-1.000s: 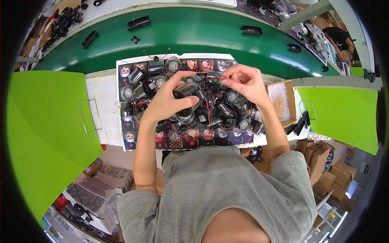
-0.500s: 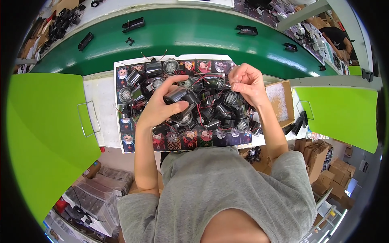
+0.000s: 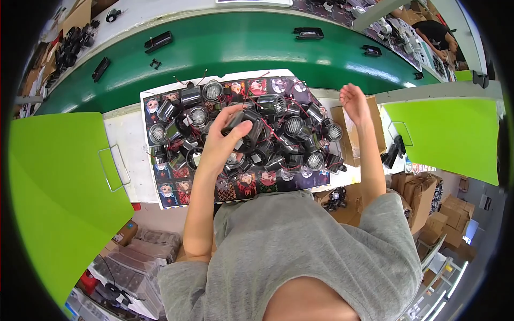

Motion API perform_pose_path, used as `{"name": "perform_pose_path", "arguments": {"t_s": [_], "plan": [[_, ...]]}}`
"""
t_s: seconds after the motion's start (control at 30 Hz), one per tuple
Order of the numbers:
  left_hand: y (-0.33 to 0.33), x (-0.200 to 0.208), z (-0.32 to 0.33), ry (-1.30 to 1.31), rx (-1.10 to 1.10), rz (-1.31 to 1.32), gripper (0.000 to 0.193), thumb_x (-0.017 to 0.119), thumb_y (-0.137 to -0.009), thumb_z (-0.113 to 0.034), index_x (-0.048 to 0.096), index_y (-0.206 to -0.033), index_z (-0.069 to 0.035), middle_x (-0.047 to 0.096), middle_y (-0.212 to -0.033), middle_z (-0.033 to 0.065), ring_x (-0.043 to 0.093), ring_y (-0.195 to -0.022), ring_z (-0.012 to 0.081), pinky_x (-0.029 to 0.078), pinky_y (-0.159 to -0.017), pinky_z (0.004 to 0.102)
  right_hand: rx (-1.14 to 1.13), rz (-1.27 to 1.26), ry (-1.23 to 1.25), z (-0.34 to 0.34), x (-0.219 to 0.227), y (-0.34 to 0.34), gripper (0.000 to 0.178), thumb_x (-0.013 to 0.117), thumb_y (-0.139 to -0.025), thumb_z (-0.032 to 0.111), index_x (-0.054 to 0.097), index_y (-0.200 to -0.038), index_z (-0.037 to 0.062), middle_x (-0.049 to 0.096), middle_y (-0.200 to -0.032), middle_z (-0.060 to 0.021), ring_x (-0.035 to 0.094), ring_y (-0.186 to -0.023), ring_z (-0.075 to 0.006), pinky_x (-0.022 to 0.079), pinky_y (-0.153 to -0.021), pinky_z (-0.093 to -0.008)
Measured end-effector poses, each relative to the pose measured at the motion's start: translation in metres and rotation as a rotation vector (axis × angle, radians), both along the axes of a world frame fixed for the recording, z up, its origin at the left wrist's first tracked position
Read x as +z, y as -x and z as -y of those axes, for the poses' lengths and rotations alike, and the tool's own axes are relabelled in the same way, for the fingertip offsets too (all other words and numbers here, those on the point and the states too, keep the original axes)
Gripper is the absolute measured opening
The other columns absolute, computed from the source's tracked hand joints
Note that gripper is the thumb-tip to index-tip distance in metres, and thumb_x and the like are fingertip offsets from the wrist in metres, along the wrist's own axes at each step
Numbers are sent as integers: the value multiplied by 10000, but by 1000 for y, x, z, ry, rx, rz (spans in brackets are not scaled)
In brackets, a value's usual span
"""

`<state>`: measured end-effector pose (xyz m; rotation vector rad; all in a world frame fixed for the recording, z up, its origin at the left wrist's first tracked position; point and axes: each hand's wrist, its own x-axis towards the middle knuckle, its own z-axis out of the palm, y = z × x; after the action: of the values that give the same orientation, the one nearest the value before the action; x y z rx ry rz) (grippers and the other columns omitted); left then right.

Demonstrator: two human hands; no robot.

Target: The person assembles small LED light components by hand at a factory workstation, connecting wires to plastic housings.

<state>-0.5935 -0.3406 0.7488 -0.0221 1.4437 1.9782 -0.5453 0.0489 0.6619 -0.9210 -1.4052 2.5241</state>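
Note:
My left hand (image 3: 222, 136) is closed around a glossy black cylindrical part with a thin wire (image 3: 256, 127), holding it over a heap of similar parts. Those black cylinders (image 3: 294, 127) have round, clear ribbed ends and red and black wires, and lie jumbled on a printed sheet (image 3: 176, 198). Off to the right, my right hand (image 3: 354, 104) is raised at the cardboard box (image 3: 377, 125), apart from the heap. Its fingers are loosely bent and slightly apart, with nothing visible in them.
Beyond the sheet runs a green belt (image 3: 241, 48) carrying several black elongated housings (image 3: 159, 41). Bright green panels with wire handles flank the bench, left (image 3: 64, 176) and right (image 3: 444, 139). Black parts (image 3: 394, 152) lie right of the box. Another person (image 3: 433, 37) sits at the far right.
My right hand has left the wires at the heap and moved right to the box, its pinch loosened. My left hand still holds the cylindrical part, now turned more upright. The view has shifted slightly.

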Motion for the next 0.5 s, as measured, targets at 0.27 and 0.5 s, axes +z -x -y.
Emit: {"name": "perform_pose_path", "arguments": {"t_s": [0.27, 0.5], "plan": [[-13, -11, -16, -10, 74, 134, 479, 607, -790, -277, 430, -1178, -57, 542, -919, 63, 551, -599, 112, 392, -369, 240, -59, 238, -665, -14, 18, -68, 606, 327, -872, 538, 602, -977, 8, 577, -1042, -145, 490, -1054, -228, 311, -946, -330], [-28, -4, -60, -97, 60, 194, 415, 492, -856, -301, 367, -1174, -65, 571, -937, 98, 613, -734, 217, 493, -519, 311, 105, 1, -968, 48, 69, -74, 489, 529, -829, 345, 483, -1176, 4, 451, -1245, -149, 382, -1192, -252, 259, -1003, -355]]}}
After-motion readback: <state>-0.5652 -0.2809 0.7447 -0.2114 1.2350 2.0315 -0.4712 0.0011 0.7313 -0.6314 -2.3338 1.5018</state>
